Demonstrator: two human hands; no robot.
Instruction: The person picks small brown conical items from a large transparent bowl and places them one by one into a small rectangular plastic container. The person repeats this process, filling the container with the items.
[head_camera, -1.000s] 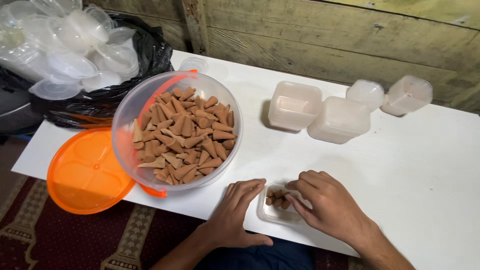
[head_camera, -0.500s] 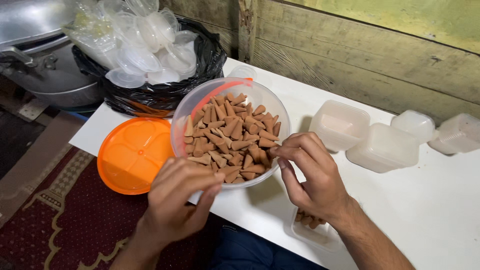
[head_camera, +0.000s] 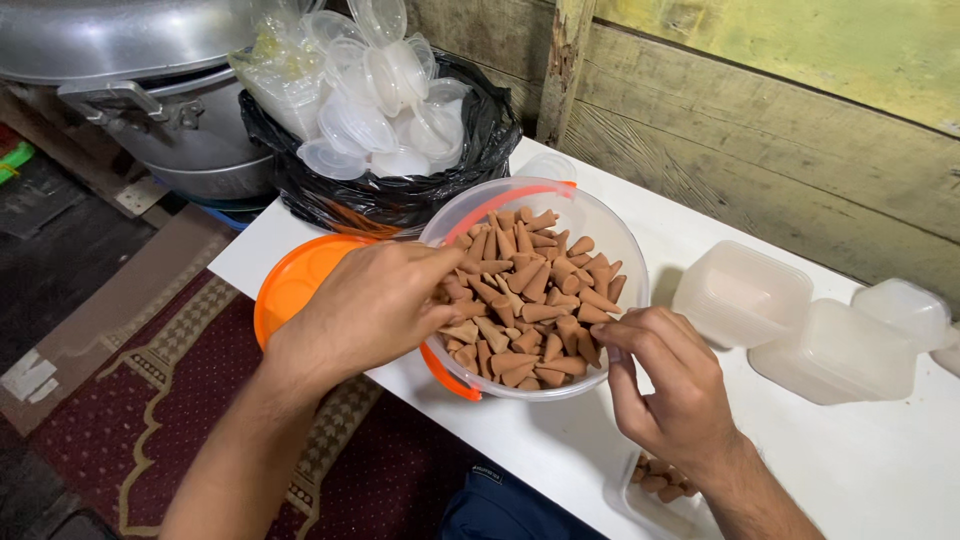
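Note:
A clear round tub (head_camera: 620, 240) with an orange handle holds several brown cone-shaped pieces (head_camera: 535, 290). My left hand (head_camera: 375, 305) reaches over the tub's near left rim, fingers curled among the cones. My right hand (head_camera: 665, 385) rests at the tub's near right rim, fingertips pinched on cones at the edge. A small clear tray (head_camera: 660, 500) with a few cones lies on the white table (head_camera: 880, 470) under my right wrist.
An orange lid (head_camera: 290, 285) lies left of the tub. A black bag (head_camera: 400, 195) of clear plastic lids sits behind it, a large metal pot (head_camera: 150, 90) at far left. Closed white containers (head_camera: 745, 295) stand at right by the wooden wall.
Both hands have moved from the small tray up to the big tub; my left hand now reaches into the cones. The view has shifted left.

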